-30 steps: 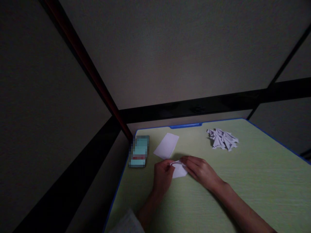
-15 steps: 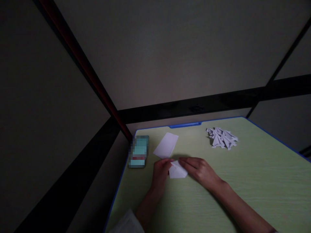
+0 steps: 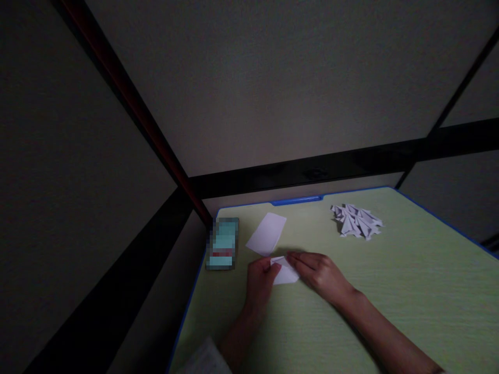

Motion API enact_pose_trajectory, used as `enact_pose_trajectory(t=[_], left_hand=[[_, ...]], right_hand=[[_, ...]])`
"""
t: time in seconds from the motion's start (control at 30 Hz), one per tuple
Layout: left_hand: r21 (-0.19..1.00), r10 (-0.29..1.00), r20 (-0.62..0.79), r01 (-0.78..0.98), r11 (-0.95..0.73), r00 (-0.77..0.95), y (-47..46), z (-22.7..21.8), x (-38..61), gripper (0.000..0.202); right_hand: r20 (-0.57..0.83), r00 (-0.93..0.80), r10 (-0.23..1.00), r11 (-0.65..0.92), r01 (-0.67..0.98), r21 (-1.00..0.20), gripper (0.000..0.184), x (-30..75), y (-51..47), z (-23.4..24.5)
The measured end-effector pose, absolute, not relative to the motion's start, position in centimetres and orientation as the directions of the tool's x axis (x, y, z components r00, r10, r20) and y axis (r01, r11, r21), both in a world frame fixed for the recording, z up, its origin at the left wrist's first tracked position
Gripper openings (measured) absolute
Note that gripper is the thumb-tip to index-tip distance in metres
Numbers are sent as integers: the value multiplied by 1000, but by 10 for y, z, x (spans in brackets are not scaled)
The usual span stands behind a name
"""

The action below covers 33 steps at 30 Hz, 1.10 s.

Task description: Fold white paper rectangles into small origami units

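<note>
White folded paper (image 3: 286, 272) lies on the green table (image 3: 390, 291), pinched at its near-left edge by left hand (image 3: 260, 280) and pressed flat under right hand (image 3: 322, 272); phone (image 3: 222, 243) screen blurred, unreadable.

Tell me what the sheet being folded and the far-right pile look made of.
Folded sheet: thin white matte paper, judging by its sharp creases. Pile of folded pieces: probably the same paper, with crisp pointed folds; dim light leaves the finish uncertain.
</note>
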<state>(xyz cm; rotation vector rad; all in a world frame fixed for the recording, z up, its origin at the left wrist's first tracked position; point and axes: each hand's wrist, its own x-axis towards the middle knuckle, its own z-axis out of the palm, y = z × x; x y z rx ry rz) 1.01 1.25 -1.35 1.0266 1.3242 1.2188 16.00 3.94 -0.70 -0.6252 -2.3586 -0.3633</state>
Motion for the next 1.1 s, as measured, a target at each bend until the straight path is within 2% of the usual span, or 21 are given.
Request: enact_pose_trajectory(t=[0.27,0.53,1.1], left_hand=[[996,981,-84,-24,81,-173,11,-13,12,20],[998,977,-54,0,56,-207,10,-12,12,31],[990,976,-137,-58,129,-170,10,-6,15,37]], right_hand=[[721,-591,361,819,571,58,30,154,38,-9],[697,-626,349,842,536,60,29,153,37,-11],[747,-523,410,818,573,-48,27,150,35,-12]])
